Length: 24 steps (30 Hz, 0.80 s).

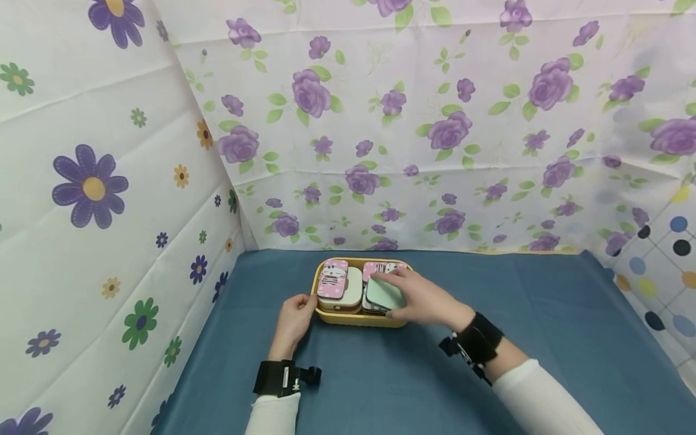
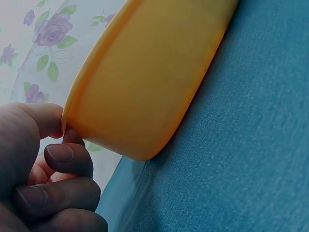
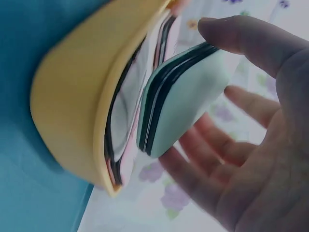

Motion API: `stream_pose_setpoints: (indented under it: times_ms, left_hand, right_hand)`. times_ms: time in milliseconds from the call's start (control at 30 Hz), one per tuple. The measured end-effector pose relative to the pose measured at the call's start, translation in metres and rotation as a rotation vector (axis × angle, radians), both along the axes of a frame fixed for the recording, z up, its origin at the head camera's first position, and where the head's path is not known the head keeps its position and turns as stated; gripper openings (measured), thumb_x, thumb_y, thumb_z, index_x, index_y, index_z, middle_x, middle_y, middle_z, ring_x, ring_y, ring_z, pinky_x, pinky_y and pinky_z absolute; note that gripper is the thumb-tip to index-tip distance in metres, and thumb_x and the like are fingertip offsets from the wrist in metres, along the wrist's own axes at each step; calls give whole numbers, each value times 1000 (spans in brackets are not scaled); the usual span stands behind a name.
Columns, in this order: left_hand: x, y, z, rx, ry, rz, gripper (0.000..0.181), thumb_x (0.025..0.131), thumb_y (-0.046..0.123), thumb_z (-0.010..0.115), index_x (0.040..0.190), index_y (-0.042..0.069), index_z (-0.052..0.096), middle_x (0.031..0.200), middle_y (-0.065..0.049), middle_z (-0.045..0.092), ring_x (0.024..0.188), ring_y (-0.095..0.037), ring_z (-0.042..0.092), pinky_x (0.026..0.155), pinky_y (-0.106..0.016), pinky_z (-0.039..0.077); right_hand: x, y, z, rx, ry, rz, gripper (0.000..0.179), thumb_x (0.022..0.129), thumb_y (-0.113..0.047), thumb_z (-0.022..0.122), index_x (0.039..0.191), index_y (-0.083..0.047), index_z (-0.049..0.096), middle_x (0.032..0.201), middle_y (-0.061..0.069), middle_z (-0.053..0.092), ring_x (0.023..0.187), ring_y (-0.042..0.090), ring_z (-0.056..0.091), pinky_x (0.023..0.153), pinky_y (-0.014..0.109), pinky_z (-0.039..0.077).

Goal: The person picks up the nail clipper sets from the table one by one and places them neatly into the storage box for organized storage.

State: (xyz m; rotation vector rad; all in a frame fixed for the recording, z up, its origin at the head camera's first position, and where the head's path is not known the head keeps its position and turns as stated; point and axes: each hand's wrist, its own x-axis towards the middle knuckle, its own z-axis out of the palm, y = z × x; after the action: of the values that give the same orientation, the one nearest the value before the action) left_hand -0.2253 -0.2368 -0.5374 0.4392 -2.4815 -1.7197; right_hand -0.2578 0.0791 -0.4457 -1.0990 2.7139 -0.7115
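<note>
A yellow oval-cornered basket (image 1: 359, 321) stands on the blue cloth. At its left end my left hand (image 1: 294, 315) pinches the rim between thumb and index finger; the left wrist view shows that rim (image 2: 77, 89) close up. My right hand (image 1: 426, 296) spans a pale green, rounded-square flat piece (image 3: 190, 92) with dark banded edges, thumb at one corner and fingertips at the opposite side. That piece sits tilted over a stack in the basket's right half. Beside it are a cream rounded box (image 1: 354, 289) and a pink flat piece with a cartoon cat (image 1: 333, 279).
Another pink cartoon piece (image 1: 373, 267) lies at the back right inside the basket. The blue cloth (image 1: 359, 380) spreads in front and to both sides. Floral sheets (image 1: 370, 121) rise behind and a daisy-printed one (image 1: 109, 260) on the left.
</note>
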Motion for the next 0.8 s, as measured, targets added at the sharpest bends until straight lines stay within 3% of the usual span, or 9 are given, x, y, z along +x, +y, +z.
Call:
stream_pose_setpoints:
  times_ms: [133, 267, 533, 800]
  left_hand:
    - [-2, 0, 0, 1, 4, -15, 34, 108, 32, 63, 90, 5, 73, 65, 2, 48, 59, -16, 45, 56, -31, 35]
    - [-2, 0, -2, 6, 10, -15, 34, 108, 31, 63, 89, 5, 72, 65, 2, 47, 58, -16, 44, 56, -31, 34]
    - [-1, -2, -3, -14, 51, -20, 35, 108, 29, 63, 84, 6, 71, 61, 3, 44, 54, -16, 40, 53, -30, 31]
    - [0, -4, -2, 1, 50, -29, 35, 108, 30, 63, 84, 6, 71, 60, 3, 44, 53, -15, 40, 53, -30, 32]
  right_hand:
    - [-24, -8, -3, 57, 26, -8, 88, 91, -27, 89, 166, -28, 42, 151, 16, 51, 132, 35, 55, 95, 49, 52]
    - [-40, -18, -4, 111, 38, -8, 85, 91, -30, 89, 165, -29, 45, 150, 15, 53, 134, 35, 55, 98, 50, 53]
    - [-63, -34, 7, 217, 4, -39, 75, 93, -27, 88, 159, -31, 53, 153, 15, 52, 139, 38, 52, 103, 56, 51]
    - [-76, -37, 7, 249, -56, -48, 68, 94, -13, 82, 156, -27, 58, 155, 17, 51, 141, 40, 50, 98, 52, 52]
